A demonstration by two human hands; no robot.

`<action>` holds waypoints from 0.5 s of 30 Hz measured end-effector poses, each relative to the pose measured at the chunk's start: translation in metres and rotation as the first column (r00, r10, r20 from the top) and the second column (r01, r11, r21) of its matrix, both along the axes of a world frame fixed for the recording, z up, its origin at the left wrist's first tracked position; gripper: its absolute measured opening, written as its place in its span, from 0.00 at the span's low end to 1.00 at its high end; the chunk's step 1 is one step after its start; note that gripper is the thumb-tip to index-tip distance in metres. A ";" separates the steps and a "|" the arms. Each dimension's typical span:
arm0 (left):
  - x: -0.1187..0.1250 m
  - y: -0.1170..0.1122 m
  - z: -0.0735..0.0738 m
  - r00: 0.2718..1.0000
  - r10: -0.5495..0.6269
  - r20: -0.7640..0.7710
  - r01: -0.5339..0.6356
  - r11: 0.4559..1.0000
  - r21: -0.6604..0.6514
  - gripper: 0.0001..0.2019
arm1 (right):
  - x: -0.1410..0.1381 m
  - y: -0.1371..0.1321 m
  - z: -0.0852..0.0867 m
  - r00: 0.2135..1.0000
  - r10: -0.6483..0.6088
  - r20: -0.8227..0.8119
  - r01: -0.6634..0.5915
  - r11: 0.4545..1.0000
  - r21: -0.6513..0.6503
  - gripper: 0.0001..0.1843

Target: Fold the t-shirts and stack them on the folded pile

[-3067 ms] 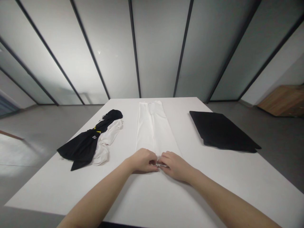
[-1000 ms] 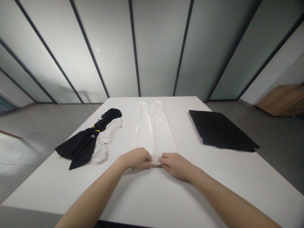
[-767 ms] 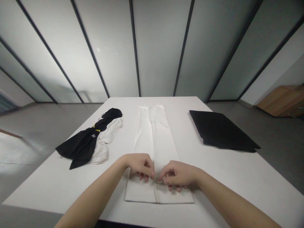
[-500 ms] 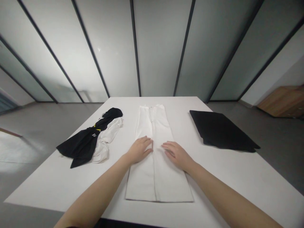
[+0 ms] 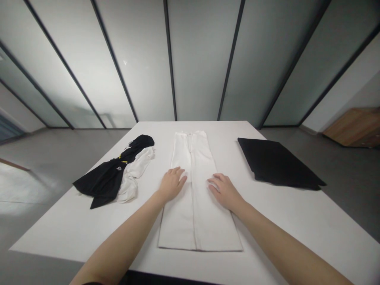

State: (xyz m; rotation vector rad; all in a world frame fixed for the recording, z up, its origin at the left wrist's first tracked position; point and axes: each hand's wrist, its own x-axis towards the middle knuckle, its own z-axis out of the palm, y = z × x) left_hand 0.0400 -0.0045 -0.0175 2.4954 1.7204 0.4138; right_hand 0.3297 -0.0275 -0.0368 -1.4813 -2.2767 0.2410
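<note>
1 white garment (image 5: pixel 179 227) points lengthwise toward the frosted panels (image 5: pixel 202 59).

Frosted panels (image 5: pixel 145 51): brightest on your left, dimming to grey rightward.
Tabletop (image 5: pixel 282 221): evenly lit, soft shadows beside your forearms (image 5: pixel 273 237).
White garment (image 5: pixel 213 229): pale, low contrast before you.
Floor (image 5: pixel 18 184): pale glare at your left.
Picture edges: your view stretches, slightly soft.

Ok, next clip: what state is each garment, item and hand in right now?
White garment: laid out flat, lengthwise
Black garment: crumpled
White cloth: crumpled, bunched
Black item: flat, jutting past the right edge of the table
Left hand: open, palm down
Right hand: open, fingers slightly spread
</note>
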 end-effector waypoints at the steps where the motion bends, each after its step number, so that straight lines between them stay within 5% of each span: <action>1: -0.002 0.002 0.003 0.993 0.118 -0.003 -0.118 0.993 0.009 0.22 | 0.002 0.001 0.000 0.998 -0.056 -0.001 0.056 0.998 0.006 0.19; 4: -0.014 0.010 0.008 0.956 0.293 -0.016 -0.293 0.956 -0.021 0.18 | 0.007 0.004 0.004 0.987 -0.162 0.021 0.163 0.986 -0.021 0.19; 9: -0.034 0.020 0.009 0.950 0.266 0.164 -0.230 0.951 -0.207 0.18 | 0.016 0.007 0.010 0.970 -0.231 -0.076 0.219 0.965 -0.145 0.21; 15: -0.039 0.027 0.003 0.840 0.386 0.382 -0.270 0.907 -0.322 0.22 | 0.021 0.010 0.019 0.947 -0.302 -0.110 0.250 0.908 -0.336 0.26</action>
